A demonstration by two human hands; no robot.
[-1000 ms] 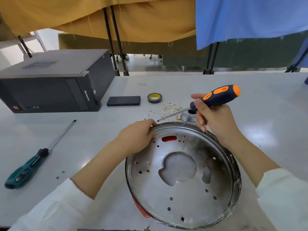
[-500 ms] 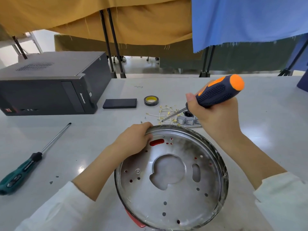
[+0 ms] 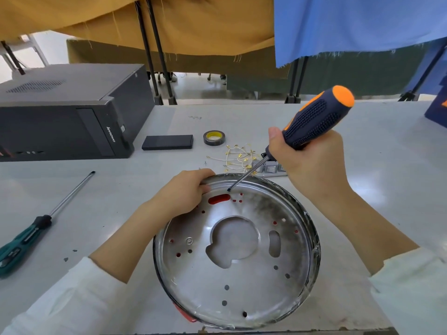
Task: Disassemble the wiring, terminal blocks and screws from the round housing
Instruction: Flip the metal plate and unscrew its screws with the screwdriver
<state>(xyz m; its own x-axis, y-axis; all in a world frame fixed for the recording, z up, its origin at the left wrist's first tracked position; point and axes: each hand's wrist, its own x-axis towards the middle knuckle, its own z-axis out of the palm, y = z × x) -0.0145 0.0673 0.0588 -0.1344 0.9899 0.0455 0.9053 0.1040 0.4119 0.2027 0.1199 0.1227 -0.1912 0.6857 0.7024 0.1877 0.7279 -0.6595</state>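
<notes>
The left hand (image 3: 183, 192) grips the round shiny metal housing (image 3: 238, 252) by its rim while the right hand (image 3: 312, 160), wrapped round the orange-and-dark-blue screwdriver (image 3: 312, 122), probably hunts a last screw and must seat its tip squarely.

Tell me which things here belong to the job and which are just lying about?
In the job:
round housing, gripped at its rim by the left hand
orange-handled screwdriver in the right hand
removed wires

Lying about:
green screwdriver
tape roll
computer case
black slab
</notes>
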